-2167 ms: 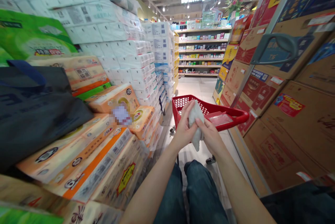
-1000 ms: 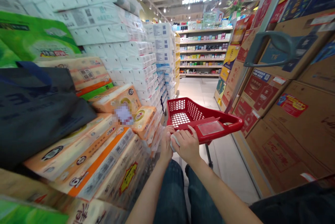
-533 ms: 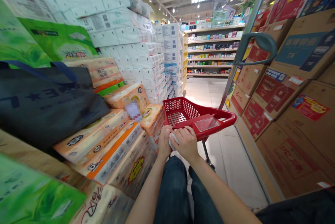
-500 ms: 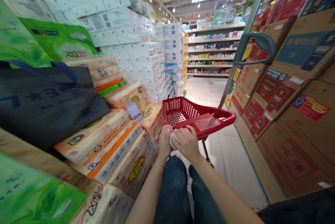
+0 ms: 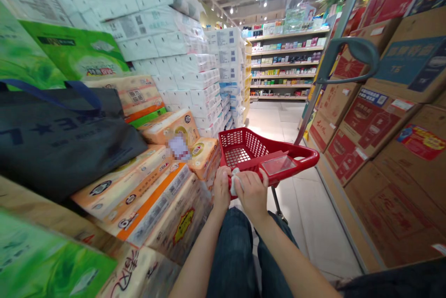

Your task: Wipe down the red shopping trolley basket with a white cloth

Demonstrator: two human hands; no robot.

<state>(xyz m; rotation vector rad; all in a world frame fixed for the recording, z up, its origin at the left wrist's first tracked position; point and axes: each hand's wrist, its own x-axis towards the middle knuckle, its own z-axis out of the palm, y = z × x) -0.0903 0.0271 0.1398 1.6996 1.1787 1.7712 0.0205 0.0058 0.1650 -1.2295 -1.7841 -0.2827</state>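
A red shopping cart (image 5: 275,179) with a perforated basket stands in front of my knees. My left hand (image 5: 221,190) is wrapped around the left part of its near rim. Close beside it, my right hand (image 5: 251,195) presses a crumpled white wipe (image 5: 234,182) against the same rim, fingers curled over it. Part of the wipe shows between the two hands; the rest is hidden under my right fingers. To the right of the hands, a clear panel (image 5: 278,164) is set into the cart's rim.
Stacked tissue packs (image 5: 174,195) rise close on my left, with a dark bag (image 5: 66,135) on top. Cardboard boxes (image 5: 400,195) line the right side, behind a metal pole with a grey-blue handle (image 5: 374,58). Stocked shelves (image 5: 282,63) stand beyond the tiled floor (image 5: 310,223).
The cart and both hands appear slightly farther right. My right hand has shifted a little along the rim, and more of the white wipe shows between the hands.
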